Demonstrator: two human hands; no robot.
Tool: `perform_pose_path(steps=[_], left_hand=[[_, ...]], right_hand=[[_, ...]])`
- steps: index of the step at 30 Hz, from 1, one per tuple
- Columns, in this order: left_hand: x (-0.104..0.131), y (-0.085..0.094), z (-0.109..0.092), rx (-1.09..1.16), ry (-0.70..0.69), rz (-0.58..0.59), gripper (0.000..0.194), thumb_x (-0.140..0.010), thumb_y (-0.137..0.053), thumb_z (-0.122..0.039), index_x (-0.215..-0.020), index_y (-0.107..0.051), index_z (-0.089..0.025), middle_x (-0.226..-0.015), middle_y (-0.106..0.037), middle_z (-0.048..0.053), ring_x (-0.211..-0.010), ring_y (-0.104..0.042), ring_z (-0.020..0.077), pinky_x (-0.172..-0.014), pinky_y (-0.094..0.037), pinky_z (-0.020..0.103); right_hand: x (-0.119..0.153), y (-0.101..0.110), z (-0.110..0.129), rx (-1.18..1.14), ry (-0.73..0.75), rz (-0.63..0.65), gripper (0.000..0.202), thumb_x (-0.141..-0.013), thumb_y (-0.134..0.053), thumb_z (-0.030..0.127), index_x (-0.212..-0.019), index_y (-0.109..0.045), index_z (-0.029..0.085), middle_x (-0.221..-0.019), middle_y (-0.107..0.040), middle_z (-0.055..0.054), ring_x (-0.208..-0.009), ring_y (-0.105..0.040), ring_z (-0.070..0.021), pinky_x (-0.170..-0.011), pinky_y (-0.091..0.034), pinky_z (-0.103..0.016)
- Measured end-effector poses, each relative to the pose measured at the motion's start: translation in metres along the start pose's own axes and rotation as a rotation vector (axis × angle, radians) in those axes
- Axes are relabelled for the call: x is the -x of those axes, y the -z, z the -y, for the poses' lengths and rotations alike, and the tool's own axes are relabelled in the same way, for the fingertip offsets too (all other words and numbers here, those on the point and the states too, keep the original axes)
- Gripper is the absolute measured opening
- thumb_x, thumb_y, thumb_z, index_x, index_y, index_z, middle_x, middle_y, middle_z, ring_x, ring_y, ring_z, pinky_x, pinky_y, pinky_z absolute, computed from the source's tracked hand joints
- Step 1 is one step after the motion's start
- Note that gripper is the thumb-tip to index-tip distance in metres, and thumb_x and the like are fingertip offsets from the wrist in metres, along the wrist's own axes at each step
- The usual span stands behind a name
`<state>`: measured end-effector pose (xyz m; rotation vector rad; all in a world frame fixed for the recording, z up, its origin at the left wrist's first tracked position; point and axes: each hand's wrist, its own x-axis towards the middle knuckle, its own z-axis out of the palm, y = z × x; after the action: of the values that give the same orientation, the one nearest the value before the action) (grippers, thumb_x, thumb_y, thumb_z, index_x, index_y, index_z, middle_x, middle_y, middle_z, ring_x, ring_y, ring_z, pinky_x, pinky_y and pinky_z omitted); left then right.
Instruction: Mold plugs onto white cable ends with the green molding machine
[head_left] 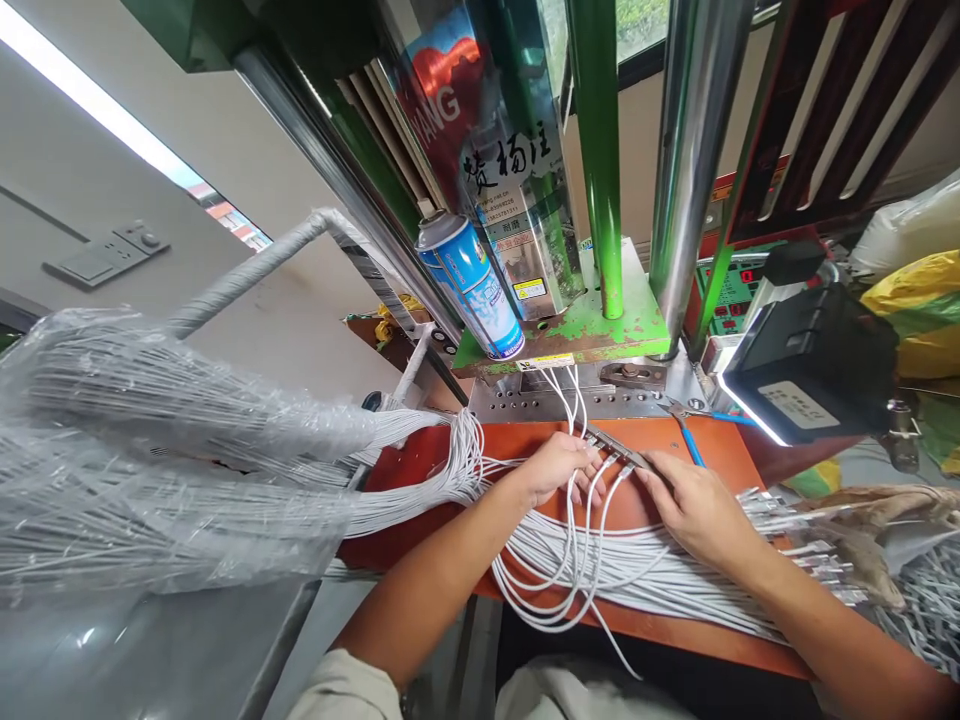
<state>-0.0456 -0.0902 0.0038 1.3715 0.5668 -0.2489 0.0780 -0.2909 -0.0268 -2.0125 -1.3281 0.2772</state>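
Note:
A narrow metal bar (616, 447) with white cables seated along it is held above the red-orange work surface (697, 440). My right hand (694, 500) grips the bar's right end, thumb on top. At its left end my left hand (562, 468) is closed around white cables, with some fingers curled beneath them. Looped white cables (577, 600) hang below the bar toward my lap. Two or so cables rise behind my left hand to the green press. A large bundle of white cables (645, 570) lies across the surface in front of me.
A blue spray can (476, 290) stands on the green press plate (630, 335). Blue-handled pliers (690, 440) lie at the back right, near a black lamp-lit box (817, 350). Plastic-wrapped cable bundles (172, 400) hang over a rack at left. Cable ends with connectors (817, 560) lie at right.

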Motion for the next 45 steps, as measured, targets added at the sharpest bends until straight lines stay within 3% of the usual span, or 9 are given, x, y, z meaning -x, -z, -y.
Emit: perform_pose_path(steps=[7,11,15,18,25,33,37,42,45], left_hand=[[-0.011,-0.006,0.002,-0.018,0.003,-0.032,0.037,-0.088,-0.063,-0.05,-0.084,-0.054,-0.014,-0.073,-0.071,0.013,-0.054,-0.07,0.019,-0.039,-0.039,0.018],[0.0,-0.005,-0.002,-0.248,-0.011,-0.07,0.045,-0.097,-0.048,-0.059,-0.088,-0.055,-0.015,-0.076,-0.071,0.01,-0.056,-0.069,0.0178,-0.046,-0.047,0.023],[0.014,0.0,-0.005,-0.543,0.002,-0.213,0.051,-0.1,-0.039,-0.057,-0.071,-0.052,-0.018,-0.05,-0.055,0.0,-0.036,-0.048,0.0111,-0.042,-0.036,0.022],[0.015,0.004,-0.009,-0.646,-0.014,-0.233,0.049,-0.1,-0.045,-0.052,-0.066,-0.052,-0.018,-0.045,-0.047,-0.003,-0.039,-0.039,0.0088,-0.046,-0.032,0.022],[0.006,0.009,-0.02,-0.851,-0.077,-0.201,0.047,-0.102,-0.043,-0.041,-0.064,-0.056,-0.017,-0.055,-0.051,-0.001,-0.056,-0.047,0.0119,-0.06,-0.038,0.024],[0.004,0.005,-0.024,-1.086,-0.092,-0.232,0.037,-0.103,-0.044,-0.033,-0.078,-0.066,-0.016,-0.083,-0.07,0.008,-0.076,-0.062,0.0185,-0.075,-0.047,0.028],[0.019,-0.006,-0.022,-1.202,-0.066,-0.316,0.038,-0.105,-0.041,-0.038,-0.09,-0.069,-0.015,-0.09,-0.072,0.013,-0.085,-0.068,0.026,-0.082,-0.05,0.037],[0.052,-0.039,-0.011,-1.439,-0.245,-0.673,0.037,-0.107,-0.04,-0.041,-0.104,-0.068,-0.017,-0.099,-0.071,0.013,-0.096,-0.069,0.0274,-0.085,-0.05,0.037],[0.059,-0.057,0.0,-1.474,-0.341,-0.628,0.029,-0.104,-0.048,-0.04,-0.097,-0.069,-0.02,-0.096,-0.07,0.009,-0.09,-0.068,0.0232,-0.077,-0.049,0.032]], right_hand=[[0.001,-0.006,-0.008,0.007,0.151,0.014,0.029,-0.108,-0.039,0.038,-0.114,-0.062,0.021,-0.105,-0.073,-0.01,-0.09,-0.069,-0.0245,-0.078,-0.049,-0.035],[0.001,-0.008,-0.009,0.038,0.086,-0.062,0.03,-0.109,-0.038,0.04,-0.115,-0.062,0.022,-0.104,-0.073,-0.009,-0.09,-0.069,-0.0259,-0.08,-0.049,-0.038],[0.001,-0.007,-0.007,0.044,0.064,-0.069,0.031,-0.109,-0.037,0.041,-0.112,-0.061,0.022,-0.102,-0.073,-0.008,-0.092,-0.069,-0.0263,-0.082,-0.049,-0.038],[0.001,-0.007,-0.007,0.054,0.065,-0.075,0.031,-0.109,-0.037,0.041,-0.114,-0.061,0.022,-0.103,-0.073,-0.008,-0.092,-0.07,-0.0262,-0.081,-0.05,-0.038],[0.001,-0.01,-0.008,0.077,0.12,-0.066,0.032,-0.109,-0.037,0.04,-0.111,-0.061,0.02,-0.105,-0.073,-0.011,-0.093,-0.07,-0.0269,-0.079,-0.051,-0.038],[0.001,-0.002,-0.009,-0.044,0.188,0.046,0.028,-0.108,-0.04,0.038,-0.114,-0.062,0.022,-0.104,-0.074,-0.009,-0.09,-0.07,-0.0241,-0.08,-0.051,-0.036],[0.0,0.0,-0.008,-0.052,0.162,0.04,0.03,-0.109,-0.038,0.04,-0.114,-0.062,0.023,-0.107,-0.074,-0.008,-0.092,-0.07,-0.0242,-0.081,-0.051,-0.036],[0.003,-0.007,-0.006,0.06,0.096,-0.033,0.033,-0.11,-0.035,0.041,-0.112,-0.062,0.022,-0.104,-0.073,-0.008,-0.092,-0.069,-0.0253,-0.078,-0.05,-0.038],[0.003,-0.007,-0.004,0.088,0.109,-0.058,0.034,-0.11,-0.034,0.04,-0.111,-0.062,0.021,-0.101,-0.07,-0.009,-0.093,-0.066,-0.0253,-0.079,-0.048,-0.038]])
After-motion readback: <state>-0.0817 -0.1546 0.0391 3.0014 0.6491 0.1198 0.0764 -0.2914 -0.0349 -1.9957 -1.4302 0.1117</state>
